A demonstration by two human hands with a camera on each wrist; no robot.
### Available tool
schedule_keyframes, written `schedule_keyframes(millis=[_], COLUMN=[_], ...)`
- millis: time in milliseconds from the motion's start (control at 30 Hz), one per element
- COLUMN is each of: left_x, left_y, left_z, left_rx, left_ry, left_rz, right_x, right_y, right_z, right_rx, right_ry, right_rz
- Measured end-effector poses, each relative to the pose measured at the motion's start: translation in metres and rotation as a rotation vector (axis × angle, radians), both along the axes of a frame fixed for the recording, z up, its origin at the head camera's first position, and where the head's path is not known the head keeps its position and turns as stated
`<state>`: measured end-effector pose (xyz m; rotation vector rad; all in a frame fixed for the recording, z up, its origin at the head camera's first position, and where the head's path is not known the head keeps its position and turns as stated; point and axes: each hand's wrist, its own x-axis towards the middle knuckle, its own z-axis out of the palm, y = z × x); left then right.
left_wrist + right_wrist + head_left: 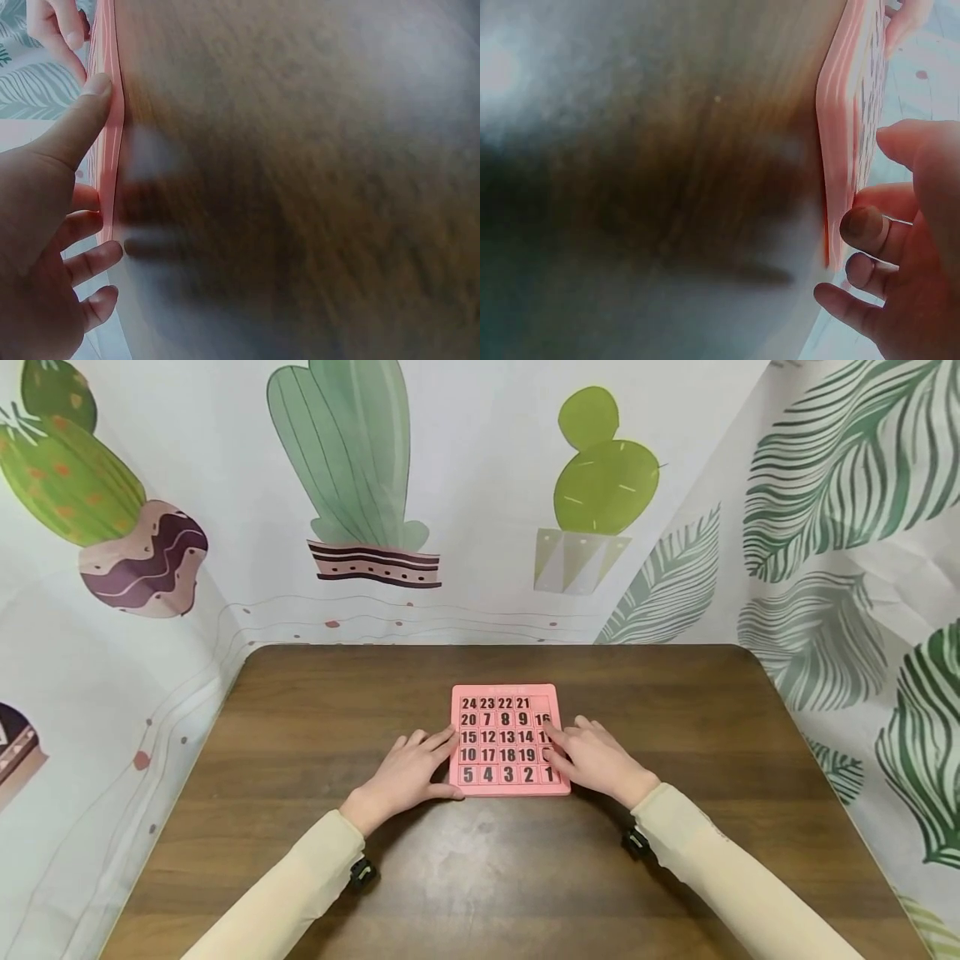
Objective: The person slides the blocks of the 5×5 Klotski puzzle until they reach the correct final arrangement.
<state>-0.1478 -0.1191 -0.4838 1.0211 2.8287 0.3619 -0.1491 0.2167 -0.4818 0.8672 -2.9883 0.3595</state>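
Puzzle [507,737] partly beneath right grip [595,757]

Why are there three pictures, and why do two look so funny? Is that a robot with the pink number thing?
No robot! These are a person's bare left hand and right hand. The big picture comes from a camera worn on the head, looking forward and down. The others come from cameras on the wrists, so each sees its hand up close and the table looks tipped sideways. On the table lies a pink board with number tiles. The left hand touches its left side and near edge; the right hand's fingers are over its right column. Nothing is lifted up.
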Motion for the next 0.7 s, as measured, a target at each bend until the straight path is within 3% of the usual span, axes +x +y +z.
schedule_keyframes(millis=[233,467,700], left_x=[0.0,0.0,0.0], left_y=[0.0,0.001,0.001], left_z=[0.001,0.002,0.002], left_rx=[-0.014,-0.012,-0.012], left_ry=[0.004,-0.012,-0.014], left_rz=[-0.002,0.006,0.007], right_x=[-0.012,-0.028,-0.032], right_y=[-0.006,-0.019,-0.018], right_z=[0.005,0.003,0.005], right_rx=[-0.029,0.018,0.057], right_ry=[0.004,-0.022,-0.053], right_rz=[-0.013,-0.018,-0.058])
